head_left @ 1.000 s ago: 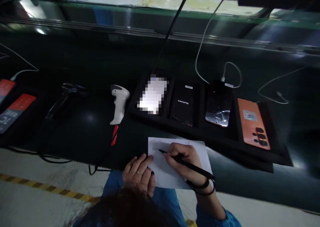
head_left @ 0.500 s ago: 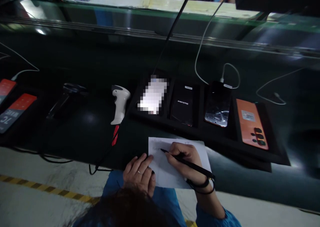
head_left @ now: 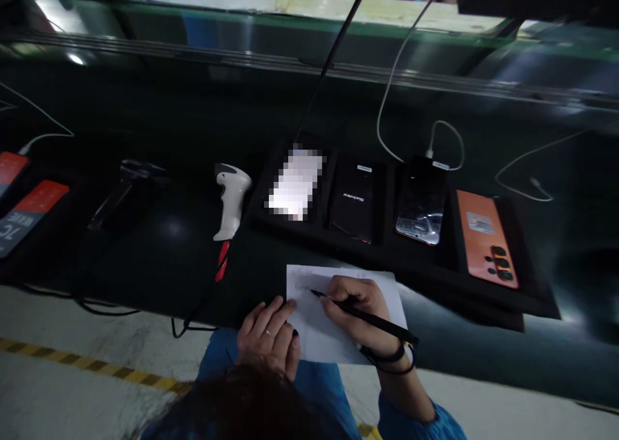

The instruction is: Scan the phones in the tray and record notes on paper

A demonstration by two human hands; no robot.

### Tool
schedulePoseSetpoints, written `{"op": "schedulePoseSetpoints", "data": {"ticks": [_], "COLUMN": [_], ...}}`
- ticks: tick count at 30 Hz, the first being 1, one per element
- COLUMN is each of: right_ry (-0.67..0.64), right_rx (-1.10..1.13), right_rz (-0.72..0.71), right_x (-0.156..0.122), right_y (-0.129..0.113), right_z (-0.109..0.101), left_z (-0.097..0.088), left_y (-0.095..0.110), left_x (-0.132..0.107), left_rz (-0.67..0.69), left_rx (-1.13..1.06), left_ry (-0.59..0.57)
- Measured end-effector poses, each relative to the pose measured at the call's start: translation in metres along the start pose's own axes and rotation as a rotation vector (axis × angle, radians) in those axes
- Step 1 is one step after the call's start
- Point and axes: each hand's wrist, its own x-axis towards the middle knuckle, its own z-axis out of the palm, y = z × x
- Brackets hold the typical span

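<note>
My right hand (head_left: 356,312) is closed round a black pen (head_left: 374,320), its tip touching the upper left of a white sheet of paper (head_left: 319,333) at the table's near edge. A few faint lines of writing show at the top of the sheet. My left hand (head_left: 269,342) lies flat on the sheet's left edge, fingers apart, a ring on one finger, holding nothing. Black bands circle my right wrist.
Behind the paper a black tray (head_left: 532,304) holds several phones, among them an orange phone (head_left: 486,238) and one on a white cable (head_left: 394,79). A white barcode scanner (head_left: 230,199) and a black scanner (head_left: 126,191) lie to the left. Red phones (head_left: 29,215) lie at far left.
The pen tip has crept slightly to the right along the writing line. My left hand has stayed put.
</note>
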Motion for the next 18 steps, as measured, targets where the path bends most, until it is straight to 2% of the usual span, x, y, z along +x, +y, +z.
{"op": "schedulePoseSetpoints", "data": {"ticks": [4,9,14,18], "right_ry": [0.055,0.058,0.023,0.044], "right_rx": [-0.009,-0.015,0.002,-0.01], "right_rz": [0.01,-0.033,-0.028,-0.016], "right_x": [-0.0013,-0.001,-0.0008,0.0002], "right_y": [0.0024,0.0026,0.0008,0.0003], "right_z": [0.0,0.0006,0.0007,0.0008], "left_z": [-0.0003,-0.001,-0.0012,-0.0011], "left_y": [-0.0014,-0.0013,-0.001,-0.0012], "left_x": [-0.0012,0.0005,0.0014,0.0001], "left_rz": [0.022,0.019,0.028,0.009], "left_rx": [0.001,0.003,0.008,0.0], "left_ry": [-0.029,-0.024,-0.024,-0.016]}}
